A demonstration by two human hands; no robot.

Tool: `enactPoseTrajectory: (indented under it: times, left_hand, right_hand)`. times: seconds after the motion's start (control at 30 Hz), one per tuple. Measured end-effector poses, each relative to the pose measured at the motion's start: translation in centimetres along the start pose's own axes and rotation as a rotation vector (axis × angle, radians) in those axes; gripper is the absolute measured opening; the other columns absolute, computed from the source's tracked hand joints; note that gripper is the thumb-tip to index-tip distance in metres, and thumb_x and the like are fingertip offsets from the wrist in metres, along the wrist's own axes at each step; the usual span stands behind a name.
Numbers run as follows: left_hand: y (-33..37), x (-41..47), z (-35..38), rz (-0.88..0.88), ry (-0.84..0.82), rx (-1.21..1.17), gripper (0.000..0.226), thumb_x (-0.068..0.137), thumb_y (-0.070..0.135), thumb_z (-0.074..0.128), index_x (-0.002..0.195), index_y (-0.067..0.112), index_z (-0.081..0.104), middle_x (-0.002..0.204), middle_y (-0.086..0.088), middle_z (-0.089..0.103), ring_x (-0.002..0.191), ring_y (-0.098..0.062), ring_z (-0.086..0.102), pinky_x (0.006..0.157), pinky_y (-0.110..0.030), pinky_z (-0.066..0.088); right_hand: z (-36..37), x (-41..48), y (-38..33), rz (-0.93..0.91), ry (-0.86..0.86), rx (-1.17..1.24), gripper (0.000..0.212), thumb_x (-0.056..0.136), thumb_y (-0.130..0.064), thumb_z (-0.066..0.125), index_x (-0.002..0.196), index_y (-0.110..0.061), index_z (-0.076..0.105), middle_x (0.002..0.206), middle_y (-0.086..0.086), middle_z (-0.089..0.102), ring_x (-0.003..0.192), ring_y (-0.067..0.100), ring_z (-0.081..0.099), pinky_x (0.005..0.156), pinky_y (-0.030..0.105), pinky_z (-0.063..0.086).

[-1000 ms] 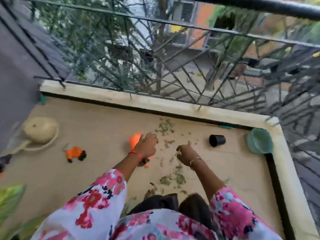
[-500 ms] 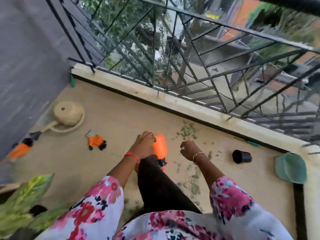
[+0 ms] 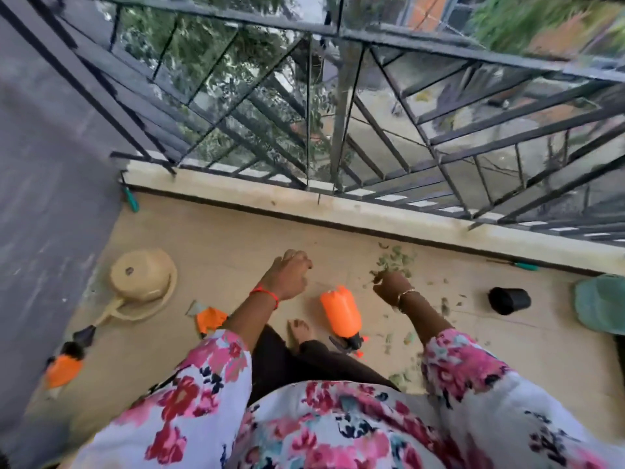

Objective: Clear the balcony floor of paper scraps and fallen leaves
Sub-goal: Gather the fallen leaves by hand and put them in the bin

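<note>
Hanging low over the balcony floor [image 3: 220, 238], the right hand [image 3: 392, 288] has its fingers bunched tight at the near edge of the fallen leaves [image 3: 395, 260]. Green bits show at the tips, so it reads as a narrow pinch on a few of them, a hold that suits pieces this small and crumbled. The left hand [image 3: 289, 276] hovers over bare floor with its fingers curled in. Whether anything sits inside that fist I cannot tell (it may be serving as the store for picked-up bits, which would explain keeping it clear of the mess).

The leaves lie thickest in a clump just beside the ledge [image 3: 372, 214] under the railing [image 3: 338, 96], then thin into a loose trail. The trail's long axis runs from the ledge back toward the person's right sleeve [image 3: 453, 360], and single leaves point every way.

An orange spray bottle [image 3: 340, 313] lies on its side between the hands, base toward the railing and nozzle toward the bare foot [image 3: 299, 330]. A black pot [image 3: 509, 299] lies well apart to the right
</note>
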State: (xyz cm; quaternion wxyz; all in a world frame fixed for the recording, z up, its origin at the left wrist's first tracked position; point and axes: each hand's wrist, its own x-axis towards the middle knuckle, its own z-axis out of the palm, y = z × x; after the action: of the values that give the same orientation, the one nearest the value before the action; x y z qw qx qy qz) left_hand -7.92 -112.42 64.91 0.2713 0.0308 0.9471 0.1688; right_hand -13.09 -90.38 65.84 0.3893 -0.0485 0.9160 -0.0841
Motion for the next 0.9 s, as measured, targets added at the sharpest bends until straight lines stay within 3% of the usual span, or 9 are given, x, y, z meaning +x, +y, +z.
enactPoseTrajectory:
  times: [0.2,0.33,0.57,0.7,0.9]
  left_hand:
    - [-0.9,5.9,-4.9,0.168,-0.094,0.128,0.040,0.091,0.011,0.045,0.131,0.011,0.048,0.140,-0.006,0.039,0.132,-0.025,0.030,0.108,-0.036,0.029]
    - [0.6,11.7,-7.5,0.384,-0.171,0.207,0.040,0.092,0.009,0.045,0.132,0.009,0.047,0.141,-0.009,0.040,0.136,-0.025,0.028,0.109,-0.032,0.021]
    - [3.0,18.7,-10.9,0.758,-0.262,0.380,0.038,0.093,0.010,0.047,0.131,0.004,0.046,0.139,-0.013,0.042,0.132,-0.029,0.033,0.107,-0.031,0.024]
    - [4.0,21.2,-10.3,0.850,-0.389,0.491,0.051,0.093,0.021,0.055,0.139,0.005,0.037,0.142,-0.014,0.040,0.132,-0.027,0.035,0.102,-0.026,0.020]
    - [7.6,25.4,-6.6,0.837,-0.566,0.511,0.077,0.086,0.037,0.066,0.145,0.008,0.026,0.149,-0.014,0.032,0.137,-0.029,0.030,0.112,-0.036,0.024]
  right_hand:
    - [-3.1,2.4,-2.1,0.104,0.104,0.233,0.035,0.090,-0.004,0.045,0.122,0.002,0.058,0.128,0.021,0.055,0.119,0.033,0.050,0.093,0.030,0.039]
    - [-4.4,3.5,-2.7,0.253,0.193,0.409,0.034,0.089,-0.003,0.046,0.122,0.002,0.057,0.129,0.022,0.053,0.120,0.032,0.049,0.093,0.029,0.038]
    - [-4.3,4.9,-4.1,0.514,0.382,0.715,0.036,0.093,-0.012,0.050,0.125,0.003,0.052,0.131,0.024,0.046,0.122,0.034,0.044,0.096,0.030,0.033]
    - [-2.4,4.3,-5.2,0.621,0.458,0.921,0.048,0.092,-0.016,0.054,0.133,0.004,0.039,0.140,0.024,0.033,0.127,0.034,0.038,0.100,0.029,0.027]
    - [0.7,4.5,-3.3,0.819,0.527,1.218,0.061,0.089,-0.019,0.061,0.137,0.001,0.030,0.138,0.022,0.032,0.127,0.033,0.037,0.100,0.029,0.028]
